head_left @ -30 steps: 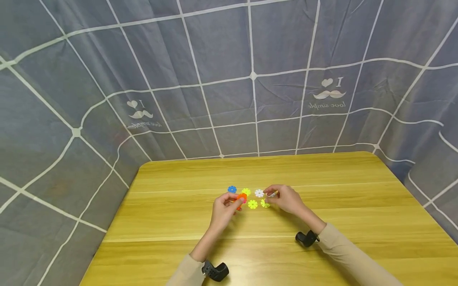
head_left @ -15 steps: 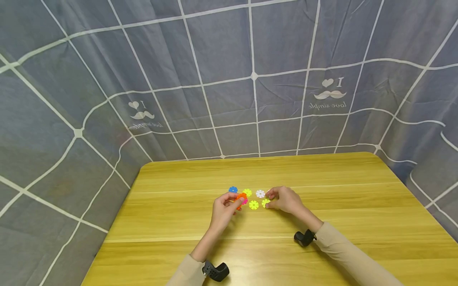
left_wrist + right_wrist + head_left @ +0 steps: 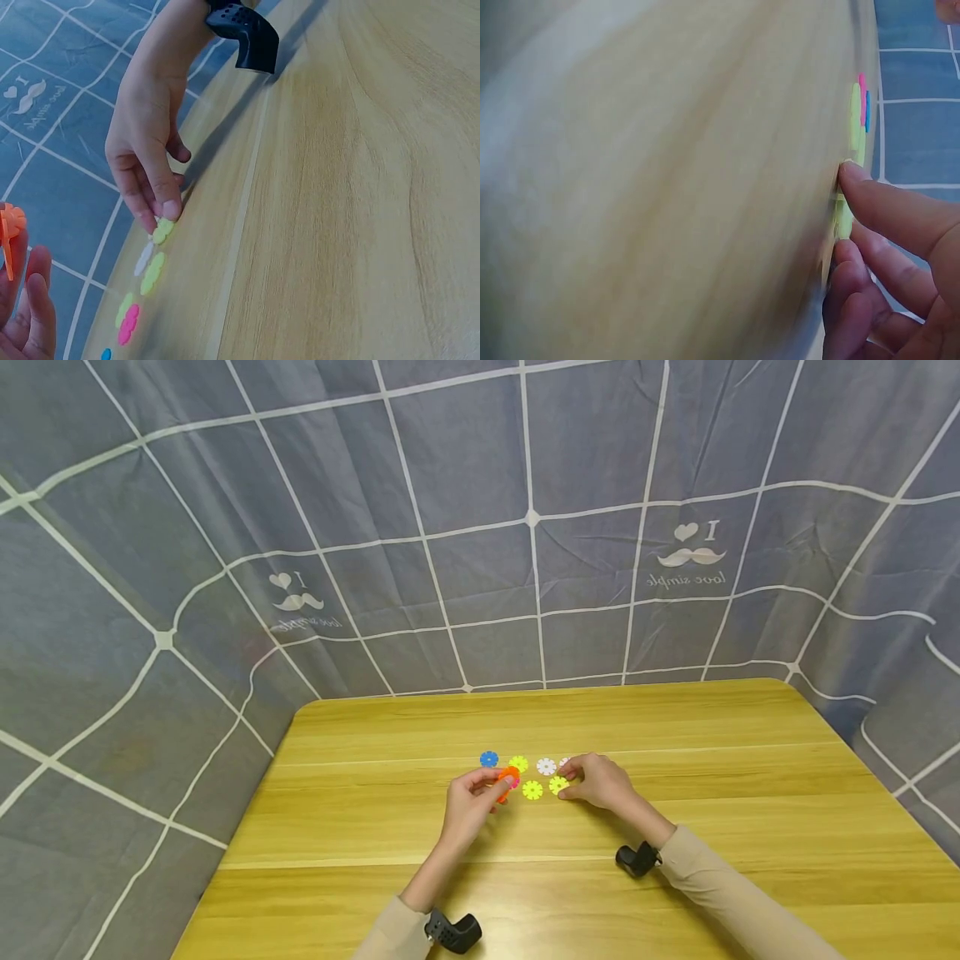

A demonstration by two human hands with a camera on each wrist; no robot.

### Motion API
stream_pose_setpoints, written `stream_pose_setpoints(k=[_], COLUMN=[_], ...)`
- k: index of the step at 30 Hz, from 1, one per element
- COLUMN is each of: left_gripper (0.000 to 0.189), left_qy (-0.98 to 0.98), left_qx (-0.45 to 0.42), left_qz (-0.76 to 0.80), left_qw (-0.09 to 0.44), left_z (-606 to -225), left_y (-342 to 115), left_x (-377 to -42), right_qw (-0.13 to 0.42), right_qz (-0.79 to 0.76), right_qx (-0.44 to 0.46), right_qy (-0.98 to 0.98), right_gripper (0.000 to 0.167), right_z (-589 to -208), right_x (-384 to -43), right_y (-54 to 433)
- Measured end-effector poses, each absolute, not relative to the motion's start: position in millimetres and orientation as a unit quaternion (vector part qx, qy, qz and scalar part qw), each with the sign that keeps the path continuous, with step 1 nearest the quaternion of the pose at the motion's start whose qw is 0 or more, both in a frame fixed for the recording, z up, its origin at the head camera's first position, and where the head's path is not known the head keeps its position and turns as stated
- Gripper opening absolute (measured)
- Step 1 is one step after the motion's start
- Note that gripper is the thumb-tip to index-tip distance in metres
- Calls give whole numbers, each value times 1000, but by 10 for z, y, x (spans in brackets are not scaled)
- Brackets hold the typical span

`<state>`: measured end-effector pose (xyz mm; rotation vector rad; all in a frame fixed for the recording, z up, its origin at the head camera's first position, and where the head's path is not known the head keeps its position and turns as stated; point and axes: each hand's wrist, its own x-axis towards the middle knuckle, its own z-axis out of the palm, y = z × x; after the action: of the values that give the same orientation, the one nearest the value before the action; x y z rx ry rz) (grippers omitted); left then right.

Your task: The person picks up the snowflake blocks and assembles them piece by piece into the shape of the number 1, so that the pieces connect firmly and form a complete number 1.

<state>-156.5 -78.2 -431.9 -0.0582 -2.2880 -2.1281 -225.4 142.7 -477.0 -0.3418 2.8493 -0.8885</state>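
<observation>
My left hand (image 3: 467, 808) pinches orange snowflake discs (image 3: 509, 773) above the table; the left wrist view shows one orange disc (image 3: 13, 221) set crosswise to another. A pink disc (image 3: 129, 324) lies behind them, partly hidden in the head view. At the right end of the group, thumb and fingers of my right hand (image 3: 606, 781) pinch a yellow snowflake disc (image 3: 558, 785) by its edges, low at the tabletop. Beside those fingertips lies a white disc (image 3: 564, 762), mostly covered by the hand. Another white disc (image 3: 546, 767) is just to its left.
Between the hands lies a yellow disc (image 3: 532, 790), with another yellow disc (image 3: 519, 763) behind it. A blue disc (image 3: 489, 759) is at the group's left end. The wooden table (image 3: 360, 827) ends at a grey curtain (image 3: 487, 577) at the back.
A white disc tilted in my right fingers a second ago now lies by the fingertips. The right fingers have come down to the yellow disc. The left hand stays almost still with the orange discs.
</observation>
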Motion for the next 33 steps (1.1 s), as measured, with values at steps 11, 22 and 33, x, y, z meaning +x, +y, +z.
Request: stream_pose_setpoints(k=[11,22,33], left_gripper=[19,17,15], left_qy=[-737,-750,-755], left_qx=[-25,-37,-35], left_qz=[-675,-660,-654], left_qw=[19,22,17], left_z=[-4532,-4536,-4330], left_y=[-792,-779,-729], left_x=[-1630,-1611,-1513], right_qw=[59,75,71], right_qz=[-319,-352,-392], right_qx=[-120,-112,-117], right_qy=[938,926,910], right_gripper=[22,13,13], right_z=[-4794,-4763,-4690], right_x=[-2247,-2234,-2188], right_y=[1485,1508,1495])
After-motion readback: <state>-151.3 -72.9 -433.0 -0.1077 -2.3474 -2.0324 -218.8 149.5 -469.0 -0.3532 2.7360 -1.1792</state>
